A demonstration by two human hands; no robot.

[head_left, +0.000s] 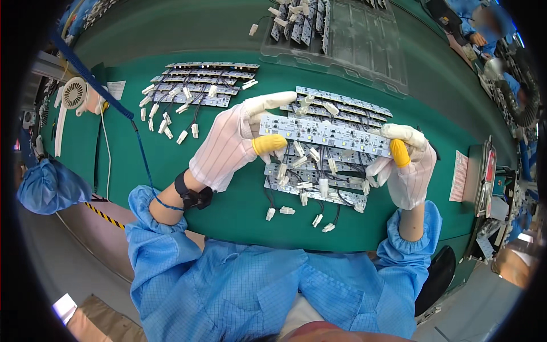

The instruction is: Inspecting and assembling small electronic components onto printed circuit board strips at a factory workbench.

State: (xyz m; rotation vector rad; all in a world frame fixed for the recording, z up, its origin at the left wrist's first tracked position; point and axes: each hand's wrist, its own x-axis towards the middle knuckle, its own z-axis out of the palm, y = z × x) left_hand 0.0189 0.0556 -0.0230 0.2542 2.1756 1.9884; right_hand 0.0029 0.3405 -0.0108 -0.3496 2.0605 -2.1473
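A long white LED circuit board [327, 134] is held level between my two hands above the green mat. My left hand [228, 139], in a striped white glove with a yellow thumb cot, pinches its left end; the index finger stretches out above it. At the board's right end, my right hand [415, 171], gloved the same way, grips it between yellow-capped thumb and fingers. Under and around it lie several similar LED boards [356, 199] in rows, with dark wires and white connectors [323, 188]. The held board partly hides them.
Another group of wired LED boards [216, 101] lies on the green mat [228, 228] at the left. Behind stands a transparent plastic tray [364, 43] with boards in its left part. A blue coiled cord [94, 80] leads to my black wrist strap [194, 194]. A small white fan [74, 93] stands far left.
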